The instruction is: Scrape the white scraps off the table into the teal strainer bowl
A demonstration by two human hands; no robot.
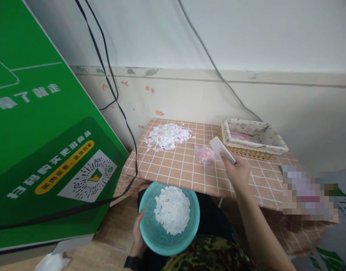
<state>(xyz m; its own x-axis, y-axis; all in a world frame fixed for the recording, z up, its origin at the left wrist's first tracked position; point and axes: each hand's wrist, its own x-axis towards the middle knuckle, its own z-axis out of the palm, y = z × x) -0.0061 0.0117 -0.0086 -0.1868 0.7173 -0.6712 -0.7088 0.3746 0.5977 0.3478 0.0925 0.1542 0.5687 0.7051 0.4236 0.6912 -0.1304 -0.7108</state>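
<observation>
My left hand point(138, 233) grips the left rim of a round teal plastic colander point(148, 241), held over my lap below the table's front edge. Inside it lies a heap of small white paper scraps point(173, 210), with a few red bits among them. Over the table, my right hand point(237, 171) is closed on a flat white slab with rounded corners, which looks like a phone point(220, 147). Just left of that phone, a clear plastic bag with pink contents point(205, 155) lies on the cloth. Another pile of white scraps point(169, 137) is spread at the table's back left.
A brown checked cloth point(173, 171) covers the table. At its back right stands a fabric-lined wicker basket point(253, 150) with something pink inside. A green panel point(49, 124) rises on the left, and a black cable point(133, 150) hangs in front. A blurred patch point(305, 195) hides the table's right end.
</observation>
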